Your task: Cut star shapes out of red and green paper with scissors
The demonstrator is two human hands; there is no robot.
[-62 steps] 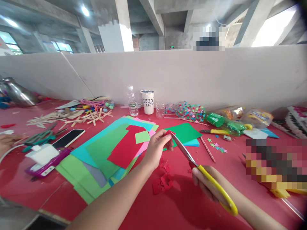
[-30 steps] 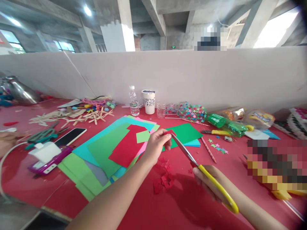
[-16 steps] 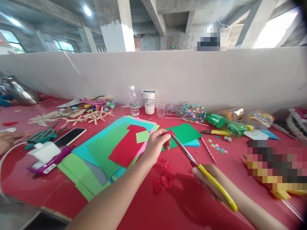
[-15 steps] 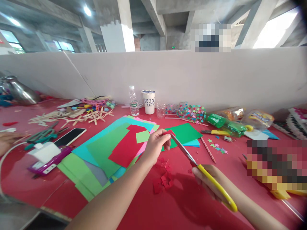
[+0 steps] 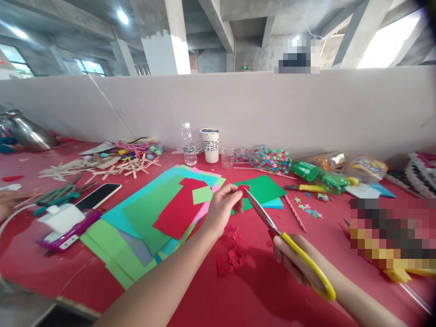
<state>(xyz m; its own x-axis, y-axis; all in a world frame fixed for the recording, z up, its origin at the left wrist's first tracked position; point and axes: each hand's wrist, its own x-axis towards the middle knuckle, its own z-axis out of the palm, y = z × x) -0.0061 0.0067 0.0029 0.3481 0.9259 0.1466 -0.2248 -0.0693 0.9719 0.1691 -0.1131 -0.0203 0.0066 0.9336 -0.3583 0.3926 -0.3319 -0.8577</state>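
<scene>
Between the thumb and fingers of my left hand [image 5: 226, 202] is a small piece of red paper [image 5: 244, 188]. My right hand [image 5: 296, 256] grips yellow-handled scissors [image 5: 264, 214], whose blade tips reach up to that piece. Below my hands, red paper scraps [image 5: 232, 259] lie on the red table. To the left, a spread of coloured sheets includes a red sheet [image 5: 179, 211], a green sheet [image 5: 146, 213] and a small light green piece [image 5: 202, 195]. A darker green sheet [image 5: 264, 190] lies behind my hands.
Along the partition stand a water bottle [image 5: 189, 145], a white cup [image 5: 211, 146] and a star-covered bottle [image 5: 270, 160]. Green bottles [image 5: 308, 171], a yellow cutter [image 5: 308, 188] and paper stars [image 5: 308, 208] lie right. A phone [image 5: 98, 196] and craft sticks [image 5: 136, 167] are left, near another person's hand [image 5: 10, 204].
The red piece in my left hand is turned so more of its face shows beside the scissors' tips. Both hands stay nearly in place; the view shifts slightly.
</scene>
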